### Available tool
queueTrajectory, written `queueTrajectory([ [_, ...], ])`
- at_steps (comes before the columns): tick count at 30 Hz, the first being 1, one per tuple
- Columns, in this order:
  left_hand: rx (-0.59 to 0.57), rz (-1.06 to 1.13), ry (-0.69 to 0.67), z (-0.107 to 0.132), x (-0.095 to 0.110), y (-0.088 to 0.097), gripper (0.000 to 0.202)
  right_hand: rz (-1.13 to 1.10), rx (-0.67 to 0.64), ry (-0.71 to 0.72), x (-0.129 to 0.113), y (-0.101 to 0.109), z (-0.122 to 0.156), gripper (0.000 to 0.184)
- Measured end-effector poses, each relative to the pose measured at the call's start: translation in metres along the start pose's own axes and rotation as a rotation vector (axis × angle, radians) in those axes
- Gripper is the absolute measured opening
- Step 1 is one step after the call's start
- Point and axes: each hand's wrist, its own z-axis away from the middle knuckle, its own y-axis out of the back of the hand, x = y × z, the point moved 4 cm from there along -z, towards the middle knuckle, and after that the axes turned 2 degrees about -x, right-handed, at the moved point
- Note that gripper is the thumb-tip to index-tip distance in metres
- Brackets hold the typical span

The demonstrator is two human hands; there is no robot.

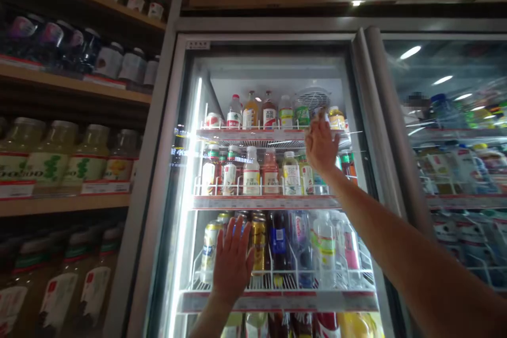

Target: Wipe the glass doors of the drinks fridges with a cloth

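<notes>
The glass door [273,71] of a lit drinks cooler fills the middle of the head view. My left hand [233,259] is raised low in front of it, palm forward and fingers stretched upward. Behind that hand stand a gold can [259,245] and other cans on the third shelf. Higher up and to the right, my right hand [321,145] is against or close to the glass, fingers extended, by the top shelf. A blurred patch above its fingertips looks like a reflection. Whether the left palm touches the glass, I cannot tell.
The door's metal handle edge [376,111] runs upright at the right, beside a second cooler door [443,84] with bottles behind it. On the left, wooden shelves [79,82] carry rows of bottles and jars. Several bottle rows, including a dark bottle [278,240], stand inside the cooler.
</notes>
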Motion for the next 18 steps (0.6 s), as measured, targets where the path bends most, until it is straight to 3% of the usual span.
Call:
queueTrajectory([
  [1, 0.004, 0.003, 0.0, 0.0, 0.0, 0.0, 0.063, -0.012, -0.045, 0.079, -0.011, -0.003, 0.003, 0.051],
  [4, 0.012, 0.006, -0.001, 0.0, -0.001, 0.002, 0.063, -0.074, -0.268, 0.528, -0.054, -0.01, 0.027, 0.051],
  [5, 0.015, 0.005, -0.002, 0.0, 0.0, 0.002, 0.063, -0.083, -0.313, 0.618, -0.059, -0.01, 0.032, 0.051],
  [6, 0.019, 0.006, -0.007, -0.001, 0.0, 0.003, 0.064, -0.078, -0.319, 0.612, -0.057, -0.008, 0.031, 0.05],
  [7, 0.021, 0.005, -0.011, -0.001, 0.0, 0.003, 0.064, -0.061, -0.291, 0.508, -0.048, -0.006, 0.025, 0.049],
  [10, 0.023, 0.004, -0.012, -0.004, 0.0, 0.003, 0.063, 0.008, -0.151, -0.034, -0.007, 0.003, -0.001, 0.048],
  [11, 0.021, 0.004, -0.011, -0.004, 0.0, 0.003, 0.062, 0.018, -0.133, -0.139, -0.001, 0.004, -0.005, 0.048],
  [13, 0.016, 0.005, -0.009, -0.002, -0.002, 0.003, 0.062, 0.002, -0.171, -0.086, -0.009, 0.002, -0.002, 0.049],
  [16, 0.017, 0.025, -0.013, 0.002, -0.001, 0.005, 0.061, -0.06, -0.292, 0.293, -0.045, -0.003, 0.025, 0.048],
  [18, 0.039, 0.048, 0.004, 0.0, 0.001, 0.007, 0.06, -0.078, -0.318, 0.399, -0.058, -0.004, 0.044, 0.049],
])
